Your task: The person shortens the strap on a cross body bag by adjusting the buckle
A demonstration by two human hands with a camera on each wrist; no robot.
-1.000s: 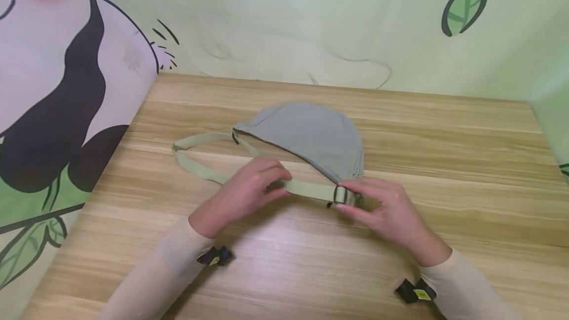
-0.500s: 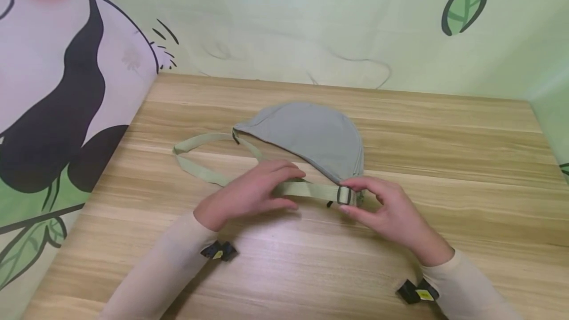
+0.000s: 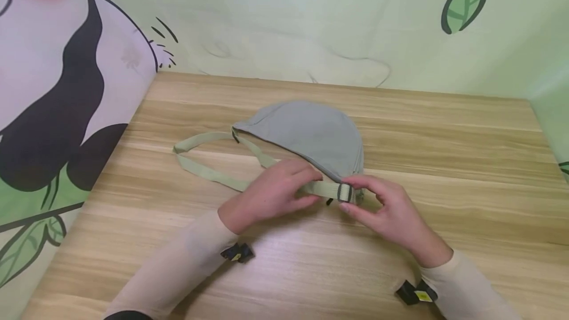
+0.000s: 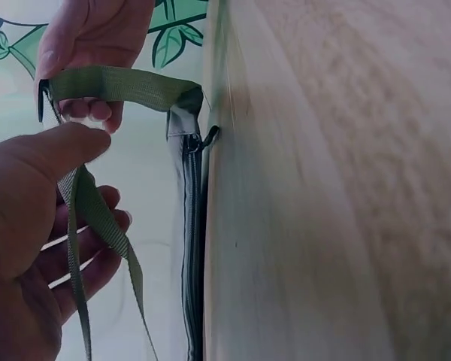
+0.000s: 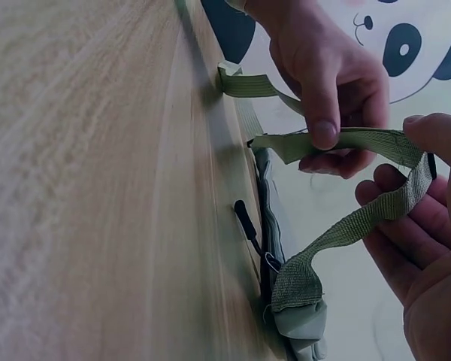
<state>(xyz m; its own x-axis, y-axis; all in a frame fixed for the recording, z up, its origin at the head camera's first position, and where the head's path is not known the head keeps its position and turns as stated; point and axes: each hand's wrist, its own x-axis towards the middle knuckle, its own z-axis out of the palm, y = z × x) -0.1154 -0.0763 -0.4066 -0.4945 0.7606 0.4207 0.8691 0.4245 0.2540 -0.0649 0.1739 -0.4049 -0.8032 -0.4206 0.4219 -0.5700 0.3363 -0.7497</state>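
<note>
A grey half-moon sling bag (image 3: 311,132) lies flat on the table, its pale green webbing strap (image 3: 209,174) looping out to the left. My right hand (image 3: 388,206) pinches the dark-framed strap slider (image 3: 344,192) between thumb and fingers, close by the bag's near right corner. A short way left of it, my left hand (image 3: 280,189) grips the strap, thumb on one side as the right wrist view shows. The strap between the hands is raised off the table. In the left wrist view the bag's zipper (image 4: 193,241) runs along its edge; a black zipper pull (image 5: 244,218) shows in the right wrist view.
The wood-grain table (image 3: 444,162) reaches back to a pale green wall cloth (image 3: 275,23) printed with leaves and a panda. Both sleeved wrists carry small black devices, such as the camera mount (image 3: 416,293) on the right.
My left hand has slid right along the strap toward the slider, its fingers parting and closing again. The slider has shifted slightly right, while the bag has stayed put.
</note>
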